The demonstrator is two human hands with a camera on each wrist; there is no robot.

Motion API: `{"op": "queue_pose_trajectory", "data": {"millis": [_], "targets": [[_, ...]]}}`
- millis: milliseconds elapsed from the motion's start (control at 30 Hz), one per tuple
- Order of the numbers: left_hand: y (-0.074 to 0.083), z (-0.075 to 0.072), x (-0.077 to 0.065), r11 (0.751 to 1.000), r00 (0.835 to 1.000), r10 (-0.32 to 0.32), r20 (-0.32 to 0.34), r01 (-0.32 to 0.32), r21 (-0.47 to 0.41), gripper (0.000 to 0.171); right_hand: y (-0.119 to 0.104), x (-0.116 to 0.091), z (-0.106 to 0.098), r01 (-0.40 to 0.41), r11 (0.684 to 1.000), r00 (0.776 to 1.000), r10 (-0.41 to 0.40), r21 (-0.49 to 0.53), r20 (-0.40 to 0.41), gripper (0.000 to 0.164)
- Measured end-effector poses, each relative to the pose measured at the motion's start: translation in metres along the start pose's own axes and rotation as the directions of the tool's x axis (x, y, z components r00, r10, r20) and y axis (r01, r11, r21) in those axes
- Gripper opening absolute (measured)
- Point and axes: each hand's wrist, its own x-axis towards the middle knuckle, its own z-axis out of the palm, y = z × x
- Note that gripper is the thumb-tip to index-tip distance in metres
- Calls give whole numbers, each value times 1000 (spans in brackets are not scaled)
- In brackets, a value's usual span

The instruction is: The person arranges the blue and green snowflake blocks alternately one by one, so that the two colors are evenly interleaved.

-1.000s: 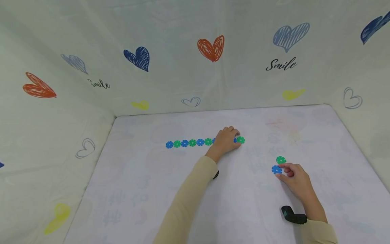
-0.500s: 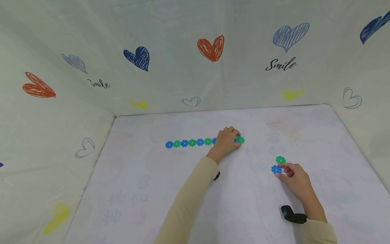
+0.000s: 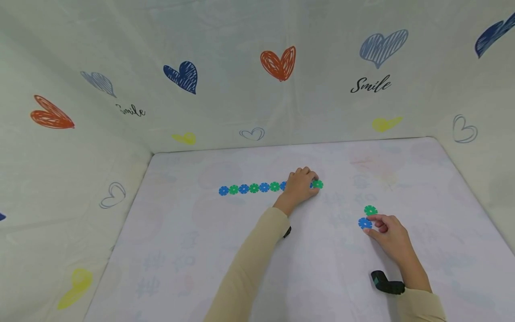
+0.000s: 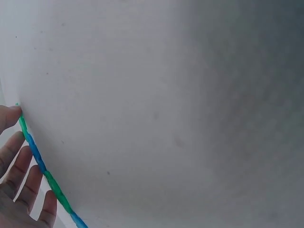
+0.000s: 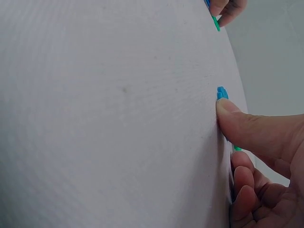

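Observation:
A straight chain of flower-shaped interlocking discs (image 3: 254, 188), alternating blue and green, lies across the upper middle of the table. My left hand (image 3: 298, 185) covers part of the chain near its right end, thumb and index finger holding the green end disc (image 3: 318, 184) from both sides. In the left wrist view the fingers line up along the chain (image 4: 56, 187). To the right, my right hand (image 3: 392, 239) pinches a blue disc (image 3: 364, 223) between thumb and index finger. A single green disc (image 3: 370, 209) is just beyond it, close to the index finger.
The white table (image 3: 193, 268) has faint printed marks. Fabric walls with printed hearts, such as a red one (image 3: 278, 63), rise behind and at the sides. A black wrist device (image 3: 386, 284) sits by the right cuff.

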Motion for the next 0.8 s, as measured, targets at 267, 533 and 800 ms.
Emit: {"op": "queue_pose_trajectory", "data": {"millis": [267, 533, 800], "targets": [[0, 2, 0, 1000, 1000, -2, -11, 2, -8, 31, 1, 0, -1, -4, 1000, 1000, 4, 2, 9, 39], [-1, 4, 2, 1000, 1000, -2, -9, 2, -16, 31, 1, -1, 1, -14, 1000, 1000, 14, -2, 1, 38], [0, 2, 1, 1000, 1000, -4, -14, 4, -15, 30, -1, -1, -1, -2, 1000, 1000, 2, -4, 4, 38]]}}
